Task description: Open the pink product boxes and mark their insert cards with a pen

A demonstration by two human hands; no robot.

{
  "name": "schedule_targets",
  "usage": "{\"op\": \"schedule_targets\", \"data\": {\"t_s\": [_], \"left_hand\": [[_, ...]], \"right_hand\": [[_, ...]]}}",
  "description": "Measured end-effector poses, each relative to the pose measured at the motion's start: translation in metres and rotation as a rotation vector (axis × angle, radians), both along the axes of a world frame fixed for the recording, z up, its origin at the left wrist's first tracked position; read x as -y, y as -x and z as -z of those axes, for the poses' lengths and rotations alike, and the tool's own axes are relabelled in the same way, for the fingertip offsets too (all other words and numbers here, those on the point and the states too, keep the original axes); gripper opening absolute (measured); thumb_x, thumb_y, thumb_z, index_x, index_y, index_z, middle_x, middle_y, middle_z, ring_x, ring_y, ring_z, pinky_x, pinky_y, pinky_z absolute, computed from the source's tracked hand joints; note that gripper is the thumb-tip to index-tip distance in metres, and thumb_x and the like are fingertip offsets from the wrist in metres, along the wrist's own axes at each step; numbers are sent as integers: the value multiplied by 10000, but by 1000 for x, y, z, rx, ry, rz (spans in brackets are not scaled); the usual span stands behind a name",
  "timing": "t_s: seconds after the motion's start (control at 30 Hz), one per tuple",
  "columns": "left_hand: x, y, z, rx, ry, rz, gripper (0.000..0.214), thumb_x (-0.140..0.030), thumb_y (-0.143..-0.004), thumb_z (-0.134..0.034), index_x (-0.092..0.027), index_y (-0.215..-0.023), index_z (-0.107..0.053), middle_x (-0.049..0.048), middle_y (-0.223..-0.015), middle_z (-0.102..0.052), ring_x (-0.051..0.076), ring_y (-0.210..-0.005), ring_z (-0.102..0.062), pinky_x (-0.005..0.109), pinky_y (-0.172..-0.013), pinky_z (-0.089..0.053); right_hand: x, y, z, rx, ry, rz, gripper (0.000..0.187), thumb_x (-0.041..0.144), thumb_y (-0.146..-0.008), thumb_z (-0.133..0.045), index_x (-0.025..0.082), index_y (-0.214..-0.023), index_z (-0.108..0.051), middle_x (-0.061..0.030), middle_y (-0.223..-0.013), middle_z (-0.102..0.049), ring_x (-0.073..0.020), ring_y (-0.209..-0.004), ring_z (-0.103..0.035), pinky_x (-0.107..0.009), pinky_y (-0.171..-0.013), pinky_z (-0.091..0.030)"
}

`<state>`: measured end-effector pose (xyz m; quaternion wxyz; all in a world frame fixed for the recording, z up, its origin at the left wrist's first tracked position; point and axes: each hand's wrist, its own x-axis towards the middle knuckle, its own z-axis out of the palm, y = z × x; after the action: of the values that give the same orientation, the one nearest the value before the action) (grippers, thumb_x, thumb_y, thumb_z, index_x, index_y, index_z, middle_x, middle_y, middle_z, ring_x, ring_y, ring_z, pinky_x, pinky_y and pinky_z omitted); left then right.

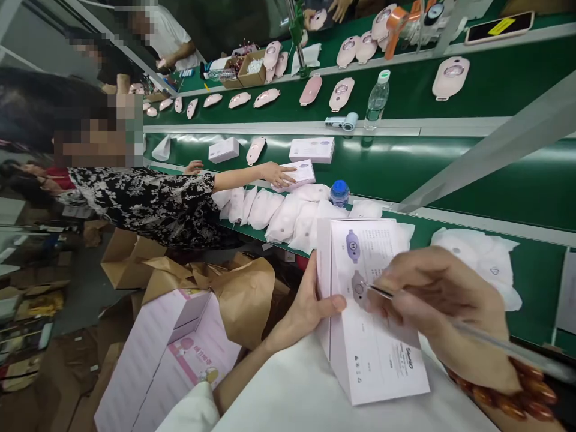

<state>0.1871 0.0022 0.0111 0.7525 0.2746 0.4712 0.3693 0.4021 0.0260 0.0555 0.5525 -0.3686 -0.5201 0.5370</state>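
Note:
My left hand (300, 313) is closed on the left edge of a white printed box (373, 360), its thumb lying on the front panel. The box is tilted against my lap, showing small pictures of a purple and a grey device with fine text. A pen (504, 345) with a clear barrel is gripped in my right hand (443, 306), its metal tip over the grey device picture. Whether the tip touches the box I cannot tell. Beyond the box lie several devices in white wrapping (288, 219), and another wrapped bundle (477, 258) is to the right.
A co-worker's hand (276, 174) rests on a white box (301, 174). Pink devices (341, 94) line the green conveyor, near a water bottle (377, 99). A blue-capped bottle (339, 193) stands close by. At lower left, a carton (119, 258) and packed boxes (144, 354) sit below. A metal post (495, 138) slants across the right.

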Motion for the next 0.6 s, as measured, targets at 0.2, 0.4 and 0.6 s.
{"op": "schedule_targets", "data": {"t_s": [0.2, 0.4, 0.6], "left_hand": [[5, -7, -19, 1, -18, 58, 1033, -665, -729, -1050, -300, -1551, -543, 120, -1454, -686, 436, -1436, -628, 537, -1180, -529], [6, -6, -4, -3, -102, 116, 1067, -656, -716, -1050, -290, -1551, -495, 156, -1574, -611, 494, -1549, -526, 625, -1269, -459], [6, -7, -2, -11, -109, 117, 1064, -652, -699, -1051, -270, -1523, -497, 165, -1572, -593, 512, -1562, -496, 627, -1257, -457]], "right_hand": [[5, 11, 1, 168, -5, 75, 351, 166, -981, -838, 267, -741, -603, 56, -609, -631, -122, -455, -534, -260, -395, -389], [15, 7, 0, 312, -99, 129, 426, 134, -1010, -823, 262, -715, -544, 58, -593, -601, -130, -460, -511, -314, -417, -361], [19, 4, 1, 349, -107, 105, 363, 126, -1011, -817, 301, -740, -650, 59, -607, -644, -158, -445, -579, -348, -400, -415]]}}
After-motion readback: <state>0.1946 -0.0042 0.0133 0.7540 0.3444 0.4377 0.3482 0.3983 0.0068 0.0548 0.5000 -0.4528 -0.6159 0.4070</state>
